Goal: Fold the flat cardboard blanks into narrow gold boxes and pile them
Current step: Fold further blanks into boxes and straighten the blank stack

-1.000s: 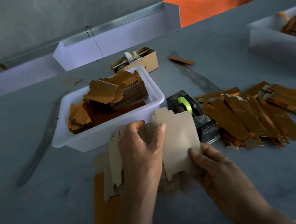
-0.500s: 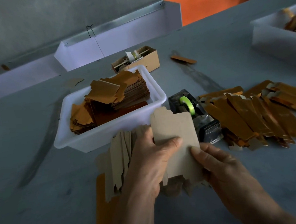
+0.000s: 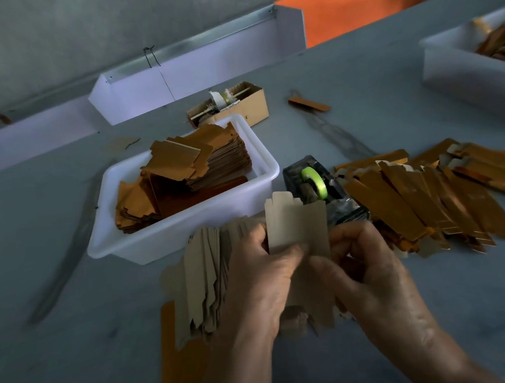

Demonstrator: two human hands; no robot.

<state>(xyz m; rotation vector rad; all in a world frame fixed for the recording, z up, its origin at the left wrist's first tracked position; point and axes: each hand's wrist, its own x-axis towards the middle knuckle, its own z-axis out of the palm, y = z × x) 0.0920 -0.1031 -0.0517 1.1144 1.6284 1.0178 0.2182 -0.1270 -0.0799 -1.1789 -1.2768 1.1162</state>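
From our head view, our left hand and right hand both pinch one matte grey-brown notched cardboard blank, raised over a fanned sheaf of like blanks on the grey table. Glossy narrow gold boxes pile at right, beside a black tape dispenser and a smooth white plastic tub.

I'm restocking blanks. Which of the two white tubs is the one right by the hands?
The white tub just beyond the left hand, beside the tape dispenser. The other tub sits far off at the right edge.
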